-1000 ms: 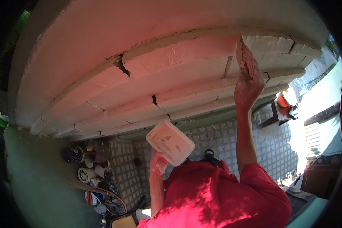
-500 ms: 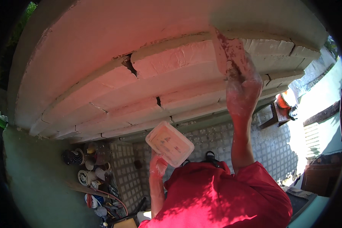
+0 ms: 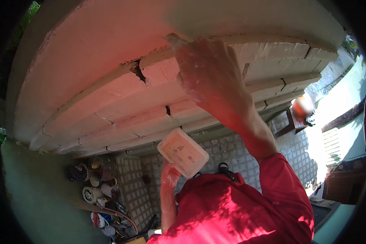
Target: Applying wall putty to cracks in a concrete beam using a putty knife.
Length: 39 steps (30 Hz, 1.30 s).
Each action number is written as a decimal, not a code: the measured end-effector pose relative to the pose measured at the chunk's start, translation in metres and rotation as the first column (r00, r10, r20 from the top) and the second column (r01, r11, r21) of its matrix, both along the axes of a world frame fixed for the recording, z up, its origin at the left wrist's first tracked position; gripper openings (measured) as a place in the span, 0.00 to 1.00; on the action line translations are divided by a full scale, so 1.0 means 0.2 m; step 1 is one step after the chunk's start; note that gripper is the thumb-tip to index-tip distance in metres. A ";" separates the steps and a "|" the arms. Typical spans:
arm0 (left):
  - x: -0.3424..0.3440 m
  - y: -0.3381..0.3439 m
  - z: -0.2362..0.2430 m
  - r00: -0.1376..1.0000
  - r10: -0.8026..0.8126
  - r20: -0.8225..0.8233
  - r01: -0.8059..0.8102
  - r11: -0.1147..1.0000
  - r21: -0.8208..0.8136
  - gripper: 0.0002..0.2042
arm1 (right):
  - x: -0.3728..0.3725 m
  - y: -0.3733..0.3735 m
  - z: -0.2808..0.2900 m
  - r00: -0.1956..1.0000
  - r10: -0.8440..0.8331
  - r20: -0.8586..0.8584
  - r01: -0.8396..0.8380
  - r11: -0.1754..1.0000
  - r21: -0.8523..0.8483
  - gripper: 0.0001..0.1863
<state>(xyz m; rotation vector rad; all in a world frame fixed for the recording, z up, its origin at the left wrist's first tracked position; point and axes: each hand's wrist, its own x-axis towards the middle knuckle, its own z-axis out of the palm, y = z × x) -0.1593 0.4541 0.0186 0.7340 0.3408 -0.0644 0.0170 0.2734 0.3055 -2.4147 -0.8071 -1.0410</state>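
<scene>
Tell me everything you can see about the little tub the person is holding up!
The tub is a small, shallow, rectangular container with rounded corners, seemingly pale translucent plastic. It looks smeared inside with whitish paste. The left hand holds it from underneath, tilted, its open face towards the camera. It hangs in the air below the stepped, cracked ledge, touching nothing but that hand.

Tub [image 3: 183,152] below cracked ledge [image 3: 158,77]

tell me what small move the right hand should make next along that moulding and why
Probably slide the right hand leftward along the stepped moulding to the open crack and press filler in. The fingertips already touch the ledge just beside it, and the left hand holds the tub below.
</scene>
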 end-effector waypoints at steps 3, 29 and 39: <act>0.01 -0.01 0.00 1.000 -0.011 -0.010 0.011 1.000 -0.019 0.32 | 0.01 0.09 0.00 0.993 0.078 0.086 -0.078 0.997 -0.001 0.04; -0.11 0.06 -0.05 0.999 0.038 -0.021 -0.039 0.998 -0.039 0.33 | 0.07 0.38 -0.77 0.961 0.126 0.246 -0.266 0.665 0.698 0.30; -0.14 0.05 -0.01 0.994 0.087 -0.068 -0.089 0.996 -0.019 0.32 | 0.12 0.04 -0.79 0.970 -0.016 0.244 -0.186 0.599 0.779 0.31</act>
